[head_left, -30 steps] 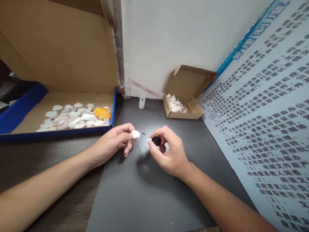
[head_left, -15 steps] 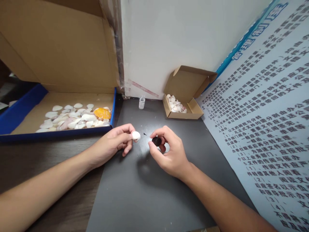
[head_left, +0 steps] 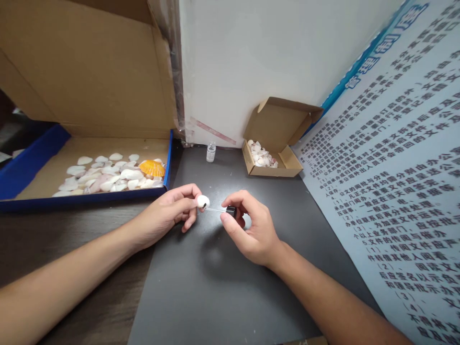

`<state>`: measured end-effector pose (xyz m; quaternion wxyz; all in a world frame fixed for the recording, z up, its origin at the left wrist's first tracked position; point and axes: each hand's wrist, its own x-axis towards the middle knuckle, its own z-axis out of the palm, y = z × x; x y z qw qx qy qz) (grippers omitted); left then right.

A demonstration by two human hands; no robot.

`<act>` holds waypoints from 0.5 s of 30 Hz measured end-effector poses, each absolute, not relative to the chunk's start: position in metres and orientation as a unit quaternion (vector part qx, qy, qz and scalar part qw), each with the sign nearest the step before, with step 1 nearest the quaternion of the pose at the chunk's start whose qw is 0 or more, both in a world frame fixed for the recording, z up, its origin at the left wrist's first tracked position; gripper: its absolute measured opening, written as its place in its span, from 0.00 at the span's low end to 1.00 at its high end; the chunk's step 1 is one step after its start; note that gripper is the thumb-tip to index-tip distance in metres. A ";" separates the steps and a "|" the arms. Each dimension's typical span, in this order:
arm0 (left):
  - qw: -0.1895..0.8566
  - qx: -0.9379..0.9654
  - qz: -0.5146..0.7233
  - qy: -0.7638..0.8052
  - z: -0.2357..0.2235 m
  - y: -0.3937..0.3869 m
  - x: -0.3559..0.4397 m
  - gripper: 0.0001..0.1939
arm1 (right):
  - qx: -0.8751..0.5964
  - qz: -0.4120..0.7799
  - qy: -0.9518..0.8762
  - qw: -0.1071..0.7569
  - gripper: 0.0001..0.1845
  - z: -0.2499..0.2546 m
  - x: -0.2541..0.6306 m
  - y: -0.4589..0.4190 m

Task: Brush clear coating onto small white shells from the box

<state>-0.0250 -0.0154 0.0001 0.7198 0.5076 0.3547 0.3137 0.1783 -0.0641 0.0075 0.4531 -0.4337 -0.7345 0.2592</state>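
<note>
My left hand (head_left: 181, 207) pinches a small white seashell (head_left: 202, 201) between thumb and fingertips above the grey mat. Facing it, my right hand (head_left: 249, 223) grips the black cap of an applicator brush (head_left: 231, 211). A thin clear stem runs from the cap toward the shell, and its dark tip appears against the shell's lower edge; whether they touch, I cannot tell. Behind both hands a small clear bottle (head_left: 211, 153) with a white label stands uncapped near the wall.
To the left, an open blue-edged cardboard box (head_left: 82, 192) holds many white shells and one orange scallop shell (head_left: 153, 168). A smaller open carton (head_left: 275, 171) with white shells is at the back right. A printed board (head_left: 388, 158) leans along the right side.
The brush in my right hand has turned, so its stem now points left and the dark tip has come to the shell. My left hand has barely moved.
</note>
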 end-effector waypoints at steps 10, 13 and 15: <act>0.705 0.528 0.309 0.360 0.000 -0.016 -0.023 0.09 | -0.442 0.249 -0.732 0.454 0.04 0.009 0.178 -0.064; 0.698 0.540 0.305 0.358 -0.002 -0.015 -0.024 0.11 | -0.462 0.232 -0.717 0.469 0.03 0.011 0.178 -0.064; 0.696 0.544 0.301 0.358 -0.003 -0.015 -0.025 0.12 | -0.473 0.225 -0.707 0.476 0.02 0.012 0.178 -0.064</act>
